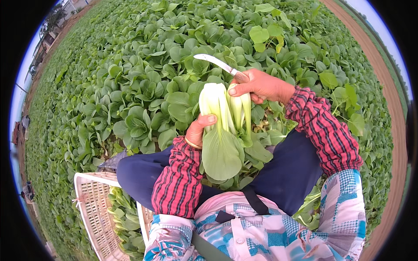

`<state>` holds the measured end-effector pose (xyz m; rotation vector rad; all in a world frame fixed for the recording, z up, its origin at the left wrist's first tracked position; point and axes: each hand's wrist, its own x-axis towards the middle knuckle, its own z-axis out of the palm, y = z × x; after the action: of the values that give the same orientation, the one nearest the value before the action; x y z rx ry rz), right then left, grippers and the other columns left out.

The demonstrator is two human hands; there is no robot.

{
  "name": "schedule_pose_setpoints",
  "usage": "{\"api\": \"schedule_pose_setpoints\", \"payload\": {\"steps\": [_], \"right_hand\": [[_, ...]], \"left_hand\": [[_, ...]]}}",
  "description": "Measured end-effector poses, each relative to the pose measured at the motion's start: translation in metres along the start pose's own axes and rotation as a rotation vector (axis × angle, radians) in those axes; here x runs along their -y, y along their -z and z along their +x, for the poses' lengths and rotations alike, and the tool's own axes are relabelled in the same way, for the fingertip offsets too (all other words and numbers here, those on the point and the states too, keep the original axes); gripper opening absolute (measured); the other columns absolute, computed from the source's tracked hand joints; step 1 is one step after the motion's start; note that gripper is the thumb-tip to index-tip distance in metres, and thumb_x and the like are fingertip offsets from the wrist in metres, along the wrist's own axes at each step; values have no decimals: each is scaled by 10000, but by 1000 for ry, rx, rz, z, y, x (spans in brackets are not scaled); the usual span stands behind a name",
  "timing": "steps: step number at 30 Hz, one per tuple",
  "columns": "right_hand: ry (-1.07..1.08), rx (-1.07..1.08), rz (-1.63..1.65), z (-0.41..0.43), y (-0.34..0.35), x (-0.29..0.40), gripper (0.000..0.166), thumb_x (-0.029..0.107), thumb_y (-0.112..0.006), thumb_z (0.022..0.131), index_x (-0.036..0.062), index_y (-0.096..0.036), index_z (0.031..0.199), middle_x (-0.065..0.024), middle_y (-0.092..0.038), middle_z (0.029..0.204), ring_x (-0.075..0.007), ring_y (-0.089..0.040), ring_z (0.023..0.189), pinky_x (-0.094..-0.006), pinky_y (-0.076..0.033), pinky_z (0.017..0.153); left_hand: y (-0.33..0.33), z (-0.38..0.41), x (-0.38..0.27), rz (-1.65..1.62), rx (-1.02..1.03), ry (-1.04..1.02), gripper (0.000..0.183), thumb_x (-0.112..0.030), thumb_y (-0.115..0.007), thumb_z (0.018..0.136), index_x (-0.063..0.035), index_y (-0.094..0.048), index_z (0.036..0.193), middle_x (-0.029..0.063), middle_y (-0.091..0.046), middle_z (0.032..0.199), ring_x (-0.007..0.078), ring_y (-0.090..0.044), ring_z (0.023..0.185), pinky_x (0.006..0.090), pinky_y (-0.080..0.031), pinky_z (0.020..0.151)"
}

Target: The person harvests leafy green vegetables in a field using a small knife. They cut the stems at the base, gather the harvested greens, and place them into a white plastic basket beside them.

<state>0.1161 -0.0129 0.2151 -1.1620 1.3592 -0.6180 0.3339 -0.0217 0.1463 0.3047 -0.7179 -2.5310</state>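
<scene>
My left hand (199, 129) grips a head of bok choy (220, 130) upside down, its pale stalk base up and its broad green leaf hanging down. The thumb lies across the stalks; the other fingers are hidden behind them. My right hand (258, 86) holds a curved-blade knife (215, 62), the blade pointing up and left, clear of the stalks. Between the same hand's thumb and fingers are several outer bok choy stalks (240, 104), beside the head and leaning slightly away from it. Whether these stalks are still joined to the head, I cannot tell.
A white plastic crate (96, 208) with bok choy (125, 218) inside stands at my left by my knee. Dense rows of growing bok choy (140, 120) spread ahead. Loose leaves (261, 148) lie between my legs. A dirt path (388, 98) runs along the right; distant people (27, 191) are at far left.
</scene>
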Motion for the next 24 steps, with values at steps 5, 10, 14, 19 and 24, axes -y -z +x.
{"api": "schedule_pose_setpoints", "payload": {"steps": [5, 10, 14, 19, 24], "right_hand": [[-32, 28, 81, -2, 5, -3, 369, 393, -630, 826, 39, -559, 902, 37, -449, 549, -30, -365, 377, -194, -250, 331], [52, 38, 76, 12, 1, 2, 355, 331, -573, 874, 5, -552, 1011, 36, -447, 635, -21, -366, 392, -182, -258, 324], [115, -238, 122, 4, 15, 5, 316, 321, -606, 841, 18, -551, 916, 44, -443, 637, -19, -347, 354, -177, -258, 304], [94, -299, -20, 10, 29, -20, 252, 282, -587, 861, 42, -559, 933, 40, -446, 651, -23, -360, 356, -182, -244, 287], [51, -278, -132, 15, 41, -38, 245, 280, -585, 862, 42, -553, 913, 37, -437, 623, -30, -354, 337, -191, -236, 280]], "left_hand": [[4, 7, 13, -85, 30, -72, 729, -274, -617, 720, -51, -311, 1343, 165, -506, 1204, 305, -547, 1034, 422, -434, 924], [21, -10, 12, -156, 12, -160, 700, -275, -612, 728, -41, -333, 1326, 176, -519, 1189, 308, -558, 1031, 425, -451, 909], [5, -40, -9, -134, -43, -266, 606, -244, -615, 755, -63, -408, 1294, 129, -559, 1153, 272, -572, 1012, 414, -462, 902], [-1, -127, -50, -73, -166, -539, 583, -242, -607, 765, -67, -420, 1288, 142, -555, 1163, 285, -569, 1013, 416, -461, 893], [7, -273, -112, 221, -514, -935, 589, -258, -584, 798, -18, -382, 1296, 221, -543, 1160, 299, -564, 1022, 409, -461, 898]]}}
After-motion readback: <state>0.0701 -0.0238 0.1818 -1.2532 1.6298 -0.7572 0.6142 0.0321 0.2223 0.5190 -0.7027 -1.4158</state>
